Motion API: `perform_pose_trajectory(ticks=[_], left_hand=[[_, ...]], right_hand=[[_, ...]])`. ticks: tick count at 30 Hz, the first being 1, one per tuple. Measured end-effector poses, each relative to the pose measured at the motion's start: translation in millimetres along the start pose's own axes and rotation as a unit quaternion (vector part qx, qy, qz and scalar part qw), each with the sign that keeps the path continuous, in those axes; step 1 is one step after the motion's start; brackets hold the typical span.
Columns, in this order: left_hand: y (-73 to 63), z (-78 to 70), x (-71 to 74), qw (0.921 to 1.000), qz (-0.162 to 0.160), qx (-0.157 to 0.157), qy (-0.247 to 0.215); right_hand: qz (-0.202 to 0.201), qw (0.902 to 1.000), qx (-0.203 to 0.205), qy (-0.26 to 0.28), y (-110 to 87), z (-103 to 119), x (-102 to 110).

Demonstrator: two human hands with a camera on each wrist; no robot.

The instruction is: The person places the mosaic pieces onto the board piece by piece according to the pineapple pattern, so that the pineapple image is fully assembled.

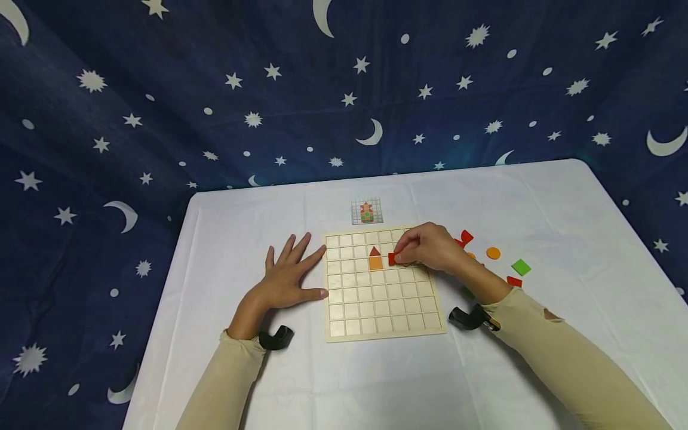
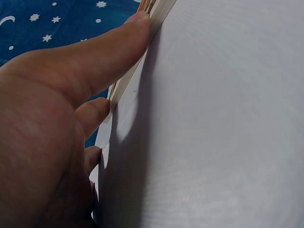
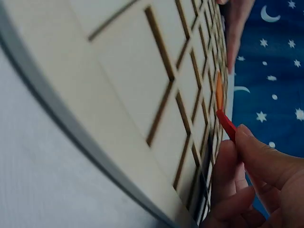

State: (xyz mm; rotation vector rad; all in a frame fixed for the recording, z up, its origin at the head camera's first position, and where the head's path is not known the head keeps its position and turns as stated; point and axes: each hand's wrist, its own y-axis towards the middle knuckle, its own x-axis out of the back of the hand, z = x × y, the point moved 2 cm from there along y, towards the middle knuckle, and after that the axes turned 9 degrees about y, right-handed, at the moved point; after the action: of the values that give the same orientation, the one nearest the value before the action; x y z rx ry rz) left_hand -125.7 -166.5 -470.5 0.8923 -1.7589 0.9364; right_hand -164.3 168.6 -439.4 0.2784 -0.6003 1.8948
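Note:
My right hand (image 1: 430, 248) pinches a small red tile (image 3: 227, 126) between thumb and fingers, over the wooden grid board (image 1: 384, 336). In the head view that tile is just right of an orange square tile (image 1: 375, 263), which lies in a cell below a red triangle tile (image 1: 374, 251). At the board's left edge, my left hand (image 1: 285, 279) lies with fingers spread, its thumb and index fingertip touching the rim. The left wrist view shows that thumb (image 2: 109, 57) against the board's side.
Behind the board lies a small pattern card (image 1: 367, 211) with a coloured figure on a grid. Loose tiles are scattered right of the board, among them an orange circle (image 1: 493, 253), a green tile (image 1: 521, 267) and red pieces (image 1: 514, 281); the right forearm partly covers others.

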Motion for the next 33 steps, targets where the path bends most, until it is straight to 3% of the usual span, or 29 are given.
perform_pose_trajectory(ticks=[16, 33], left_hand=[[1.5, 0.3, -1.2, 0.9999, 0.009, 0.005, 0.004], [0.8, 0.3, -1.2, 1.0, 0.005, 0.005, 0.002]], right_hand=[[-0.021, 0.9942, 0.056, -0.089, 3.8, 3, -16], [0.007, 0.9941, 0.057, -0.093, 4.5, 5, -13]])
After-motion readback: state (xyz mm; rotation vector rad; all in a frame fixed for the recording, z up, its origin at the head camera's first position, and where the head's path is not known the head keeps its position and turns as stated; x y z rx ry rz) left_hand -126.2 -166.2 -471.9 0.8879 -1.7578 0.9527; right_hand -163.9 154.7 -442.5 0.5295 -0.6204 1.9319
